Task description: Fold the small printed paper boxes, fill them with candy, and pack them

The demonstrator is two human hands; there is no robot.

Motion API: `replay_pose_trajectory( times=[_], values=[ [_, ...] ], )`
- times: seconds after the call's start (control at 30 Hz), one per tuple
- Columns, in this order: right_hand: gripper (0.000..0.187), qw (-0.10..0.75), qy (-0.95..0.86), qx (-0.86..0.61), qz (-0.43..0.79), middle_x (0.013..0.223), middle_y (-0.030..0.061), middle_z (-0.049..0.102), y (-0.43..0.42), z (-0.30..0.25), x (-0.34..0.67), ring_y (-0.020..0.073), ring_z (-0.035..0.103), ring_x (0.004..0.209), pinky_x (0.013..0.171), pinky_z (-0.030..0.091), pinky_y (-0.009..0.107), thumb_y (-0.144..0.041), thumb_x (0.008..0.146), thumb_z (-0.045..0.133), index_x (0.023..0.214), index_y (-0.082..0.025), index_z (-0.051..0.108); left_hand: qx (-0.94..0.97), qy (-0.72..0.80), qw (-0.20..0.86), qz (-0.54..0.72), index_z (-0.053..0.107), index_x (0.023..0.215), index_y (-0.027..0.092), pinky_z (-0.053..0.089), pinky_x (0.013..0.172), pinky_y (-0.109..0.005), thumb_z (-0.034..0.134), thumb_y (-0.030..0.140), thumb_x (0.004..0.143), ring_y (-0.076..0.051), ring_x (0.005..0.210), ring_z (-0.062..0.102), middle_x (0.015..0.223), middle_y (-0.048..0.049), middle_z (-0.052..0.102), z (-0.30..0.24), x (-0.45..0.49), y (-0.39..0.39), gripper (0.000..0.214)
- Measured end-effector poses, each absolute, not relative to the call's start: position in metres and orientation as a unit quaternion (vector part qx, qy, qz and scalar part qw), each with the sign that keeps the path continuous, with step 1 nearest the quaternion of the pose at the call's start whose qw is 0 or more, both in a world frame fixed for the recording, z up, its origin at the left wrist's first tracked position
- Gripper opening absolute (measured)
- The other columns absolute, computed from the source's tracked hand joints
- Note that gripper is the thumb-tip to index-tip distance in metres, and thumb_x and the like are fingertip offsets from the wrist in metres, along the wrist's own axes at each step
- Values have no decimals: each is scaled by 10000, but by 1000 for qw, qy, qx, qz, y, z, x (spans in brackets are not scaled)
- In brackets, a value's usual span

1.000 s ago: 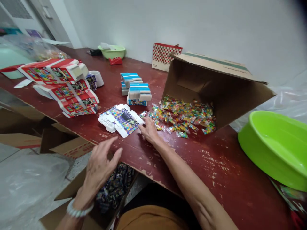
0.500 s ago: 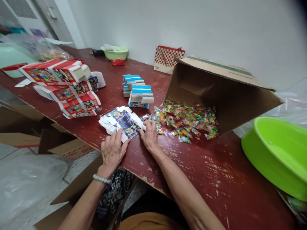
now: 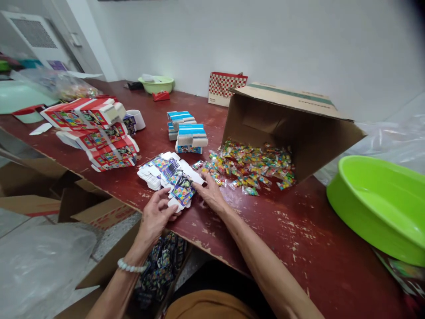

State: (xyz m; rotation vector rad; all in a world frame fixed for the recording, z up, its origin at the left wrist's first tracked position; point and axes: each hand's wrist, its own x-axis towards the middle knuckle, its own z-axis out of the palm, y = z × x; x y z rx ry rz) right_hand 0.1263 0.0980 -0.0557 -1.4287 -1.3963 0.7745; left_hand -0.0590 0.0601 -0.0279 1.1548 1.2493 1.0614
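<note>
A purple printed flat carton (image 3: 183,187) with white flaps lies tilted at the front of a loose pile of flat cartons (image 3: 151,176). My left hand (image 3: 157,215) has its fingers and thumb closed round the carton's lower left end. At the carton's right side, my right hand (image 3: 210,194) pinches the edge between thumb and fingers. Just beyond that hand, small wrapped candies (image 3: 245,166) spill out of a cardboard box (image 3: 259,113) lying on its side.
Red carton bundles (image 3: 84,114) stand stacked at the left, blue-topped bundles (image 3: 191,133) farther back. A green basin (image 3: 358,212) is at the right. Below the table edge, an open box holds many dark printed packs (image 3: 162,261). A checked paper bag (image 3: 226,86) leans on the wall.
The front carton has come away from the pile, towards me and tilted. My left hand has gone from lying on the cartons to gripping its end. The camera view has shifted slightly.
</note>
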Motion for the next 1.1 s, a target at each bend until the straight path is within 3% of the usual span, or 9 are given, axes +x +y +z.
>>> replay_pose_trajectory(
  times=[0.2, 0.3, 0.43, 0.5, 0.67, 0.73, 0.83, 0.93, 1.1],
  values=[
    [360, 528, -478, -574, 404, 824, 11, 686, 66, -53, 138, 157, 606, 720, 678, 501, 263, -471, 847, 563, 1013, -167, 660, 526, 542, 534, 379, 538, 1244, 161, 528, 530, -262, 732, 403, 718, -166, 581, 689, 896, -60, 718, -35, -56, 44, 611],
    [296, 537, -460, -588, 392, 883, 19, 704, 58, -55, 150, 178, 621, 802, 765, 500, 301, -379, 813, 589, 1022, -186, 670, 639, 556, 395, 356, 575, 1274, 184, 564, 671, -338, 616, 420, 827, -198, 705, 695, 1046, -100, 702, -33, -58, 38, 507],
    [477, 545, -427, -612, 383, 927, 38, 702, 48, -57, 169, 200, 627, 832, 793, 495, 341, -292, 712, 683, 1171, -188, 599, 720, 565, 184, 360, 614, 1269, 211, 517, 821, -378, 573, 412, 859, -204, 762, 635, 1110, -96, 664, -21, -57, 34, 458],
    [436, 545, -423, -604, 399, 894, 36, 698, 39, -53, 174, 193, 633, 793, 744, 504, 326, -342, 730, 683, 1129, -184, 604, 706, 566, 236, 353, 641, 1227, 221, 511, 785, -357, 594, 454, 852, -201, 748, 622, 1035, -75, 683, -13, -52, 32, 445],
    [316, 532, -454, -468, 541, 825, 8, 677, 6, -19, 174, 136, 596, 671, 636, 484, 258, -425, 745, 727, 946, -191, 659, 525, 376, 725, 242, 653, 1170, 178, 528, 715, -327, 693, 583, 760, -240, 821, 690, 1011, -113, 728, 7, -29, 14, 577],
    [300, 531, -462, -416, 576, 817, -6, 659, -3, -5, 172, 122, 578, 671, 637, 472, 248, -429, 747, 750, 926, -201, 669, 443, 259, 845, 153, 669, 1110, 157, 538, 698, -340, 761, 565, 698, -262, 800, 714, 981, -137, 736, 10, -20, 2, 587],
    [303, 535, -472, -388, 583, 810, -14, 645, -10, 7, 171, 120, 572, 691, 664, 472, 253, -460, 752, 756, 903, -210, 674, 384, 217, 888, 128, 689, 1074, 151, 539, 665, -330, 806, 491, 670, -245, 715, 715, 844, -104, 729, 9, -10, -12, 541],
    [344, 539, -471, -381, 586, 840, -7, 649, -13, 10, 170, 126, 584, 724, 693, 487, 261, -462, 770, 743, 1001, -221, 659, 420, 253, 853, 179, 723, 958, 131, 532, 655, -304, 822, 429, 664, -215, 684, 690, 755, -84, 709, 6, -6, -15, 431],
    [588, 551, -417, -365, 624, 970, 30, 665, -29, 11, 162, 153, 626, 781, 609, 517, 244, -384, 704, 809, 1222, -258, 560, 479, 314, 791, 214, 698, 771, 137, 525, 590, -259, 793, 339, 724, -144, 561, 634, 651, -49, 693, 7, -8, -9, 228]
  ],
)
